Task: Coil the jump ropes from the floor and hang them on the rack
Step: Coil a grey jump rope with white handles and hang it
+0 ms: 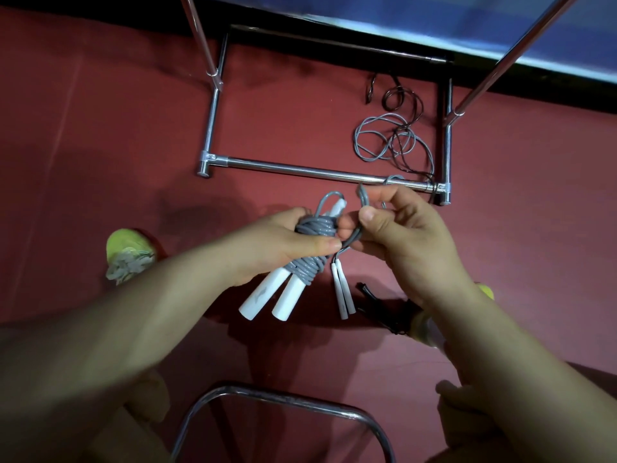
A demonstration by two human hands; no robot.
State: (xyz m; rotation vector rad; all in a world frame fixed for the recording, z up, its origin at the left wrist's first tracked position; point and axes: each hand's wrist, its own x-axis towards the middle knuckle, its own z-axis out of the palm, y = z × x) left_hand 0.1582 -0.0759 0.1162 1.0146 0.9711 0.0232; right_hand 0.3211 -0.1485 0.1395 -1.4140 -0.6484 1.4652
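Left hand [283,243] is wrapped tight round a coiled grey rope [314,228], fingers curled over the top of the bundle, thumb pressing across its near side. Two fat white handles [272,295] stick out below the fist, side by side, angled down toward the camera, and a small loop of cord pokes up above the knuckles.

Right hand [400,235] sits just beside it, fingers bent, thumb and forefinger pinching a grey cord [362,208] that curves up out of the grip and down again. Under that hand dangle two slimmer white handles [342,295], close together, hanging free. Whether this cord belongs to the bundle or is a second rope, I cannot tell.

Both hands are held in the air above the red floor [100,128], just this side of the rack [300,168], whose chrome base bar runs left to right. Inside the rack's frame, loose ropes [390,138] lie tangled on the floor, grey and dark ones, one strand crossing the bar near the right corner.

A yellow-green shoe [128,253] shows at left; a curved chrome tube [283,396] at bottom.
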